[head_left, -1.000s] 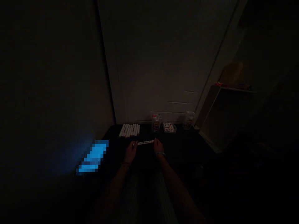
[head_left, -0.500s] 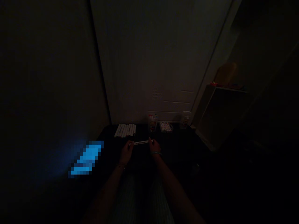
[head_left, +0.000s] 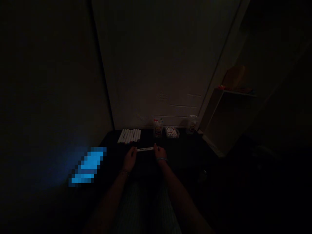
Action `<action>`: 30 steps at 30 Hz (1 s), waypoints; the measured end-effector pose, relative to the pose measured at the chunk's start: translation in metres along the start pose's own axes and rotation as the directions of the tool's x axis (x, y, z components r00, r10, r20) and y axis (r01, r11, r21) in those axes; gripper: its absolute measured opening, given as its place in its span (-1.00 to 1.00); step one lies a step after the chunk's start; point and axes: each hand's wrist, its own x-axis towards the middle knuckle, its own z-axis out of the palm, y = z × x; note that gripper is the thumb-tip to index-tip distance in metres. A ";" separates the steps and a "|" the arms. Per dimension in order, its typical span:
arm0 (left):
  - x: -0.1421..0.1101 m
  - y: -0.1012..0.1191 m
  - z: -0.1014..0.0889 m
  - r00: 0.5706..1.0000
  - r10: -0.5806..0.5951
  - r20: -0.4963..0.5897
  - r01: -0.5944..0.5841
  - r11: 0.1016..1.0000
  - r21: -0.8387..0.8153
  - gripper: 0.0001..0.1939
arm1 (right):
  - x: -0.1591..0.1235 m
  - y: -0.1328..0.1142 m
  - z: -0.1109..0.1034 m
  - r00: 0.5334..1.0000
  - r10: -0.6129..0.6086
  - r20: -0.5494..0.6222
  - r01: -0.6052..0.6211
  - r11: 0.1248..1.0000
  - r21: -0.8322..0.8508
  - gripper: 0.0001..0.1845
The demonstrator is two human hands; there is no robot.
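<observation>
The room is very dark. A white marker (head_left: 145, 149) lies level between my two hands above a dark surface (head_left: 180, 152). My left hand (head_left: 130, 159) pinches its left end and my right hand (head_left: 159, 153) pinches its right end. Just beyond them a row of several white markers (head_left: 129, 136) lies side by side on the surface.
Small containers of markers (head_left: 158, 127) and a flat box (head_left: 171, 132) stand at the far edge by the wall, with a clear jar (head_left: 192, 124) to the right. A glowing blue blurred patch (head_left: 87, 165) lies at the left. A shelf unit (head_left: 226, 113) stands at the right.
Both hands and the marker have drifted slightly left in the view as the camera shifted. The grip on the marker is unchanged.
</observation>
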 end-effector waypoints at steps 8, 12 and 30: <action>0.000 0.003 0.000 0.999 -0.029 0.019 0.030 0.999 -0.035 -0.59 | 0.004 0.003 0.002 0.999 0.029 0.018 -0.030 0.998 0.047 -0.37; -0.004 0.012 -0.003 0.999 -0.012 0.034 0.013 1.000 -0.019 -0.62 | 0.003 -0.002 -0.002 0.999 0.044 0.013 -0.044 0.998 0.040 -0.39; -0.005 0.011 -0.001 0.997 -0.020 0.072 0.023 0.999 -0.036 -0.64 | 0.002 -0.004 -0.002 0.999 0.046 0.018 -0.047 0.996 0.080 -0.40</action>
